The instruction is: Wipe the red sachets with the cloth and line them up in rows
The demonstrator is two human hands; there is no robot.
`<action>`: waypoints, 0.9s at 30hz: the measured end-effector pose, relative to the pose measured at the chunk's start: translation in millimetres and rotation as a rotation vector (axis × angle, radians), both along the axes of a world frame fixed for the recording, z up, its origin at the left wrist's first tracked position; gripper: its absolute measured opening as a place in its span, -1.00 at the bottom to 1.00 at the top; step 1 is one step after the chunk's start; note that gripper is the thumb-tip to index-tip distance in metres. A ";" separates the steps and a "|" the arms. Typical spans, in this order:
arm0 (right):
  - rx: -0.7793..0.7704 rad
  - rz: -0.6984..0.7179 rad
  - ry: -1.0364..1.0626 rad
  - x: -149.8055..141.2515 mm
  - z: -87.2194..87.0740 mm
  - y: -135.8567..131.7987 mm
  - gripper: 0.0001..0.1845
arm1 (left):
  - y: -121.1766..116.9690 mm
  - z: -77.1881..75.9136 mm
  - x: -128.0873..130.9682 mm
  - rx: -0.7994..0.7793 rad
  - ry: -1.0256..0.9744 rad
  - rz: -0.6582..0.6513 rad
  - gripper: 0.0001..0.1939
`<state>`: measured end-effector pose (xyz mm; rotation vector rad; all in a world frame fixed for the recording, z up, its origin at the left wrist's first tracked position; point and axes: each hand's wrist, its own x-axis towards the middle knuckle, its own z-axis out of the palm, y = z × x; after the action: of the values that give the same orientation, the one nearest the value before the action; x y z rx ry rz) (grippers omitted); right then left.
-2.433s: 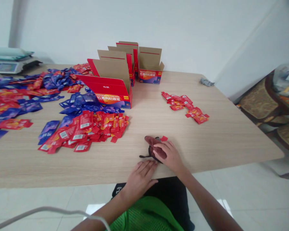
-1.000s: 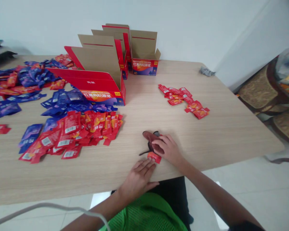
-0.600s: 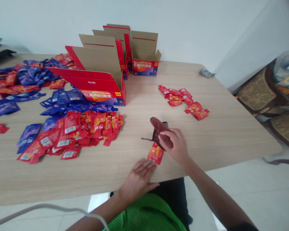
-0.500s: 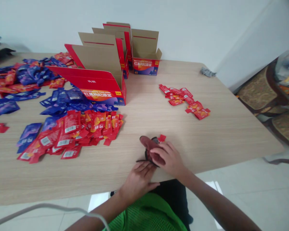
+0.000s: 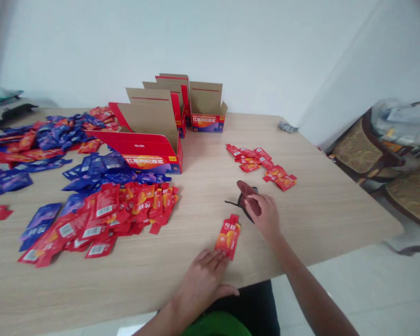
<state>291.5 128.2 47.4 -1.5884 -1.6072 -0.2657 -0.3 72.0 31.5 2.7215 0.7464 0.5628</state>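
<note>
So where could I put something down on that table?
Bare tabletop lies between the right hand and the table's right corner, and between the nearest open box and the small red sachet group. It's crowded on the left, with heaped red and blue sachets.

Bright green top (image 5: 215, 325), black trousers (image 5: 261, 308), bare forearms (image 5: 310, 289)

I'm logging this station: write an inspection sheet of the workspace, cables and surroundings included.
Surface: pale wood-grain table.
Job's things: single red sachet; dark-red item with black strap; red sachet pile, blue sachets, open boxes.
Clutter: crumpled grey scrap near the far right corner.
Hands: left hand touching the single red sachet's near end; right hand holding the dark-red item, apart from that sachet.
Cables: nothing seen.
Surroundings: patterned chairs right of the table, plastic bags beside them.
</note>
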 end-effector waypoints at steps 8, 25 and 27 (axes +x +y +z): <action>-0.018 -0.218 0.478 8.7 -10.3 -72.5 -0.60 | 27.5 9.2 59.1 0.073 -0.002 0.257 -0.42; -0.171 -0.335 0.890 19.8 -34.0 -95.2 -0.34 | 37.7 29.7 72.1 -0.286 0.084 0.395 -0.34; -0.181 -0.358 0.885 21.0 -35.8 -96.9 -0.32 | 40.5 34.8 65.4 -0.353 0.025 0.424 -0.27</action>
<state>312.6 31.2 11.6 -1.7650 -0.6779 0.3737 65.1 112.5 66.3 2.2581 1.3064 0.4302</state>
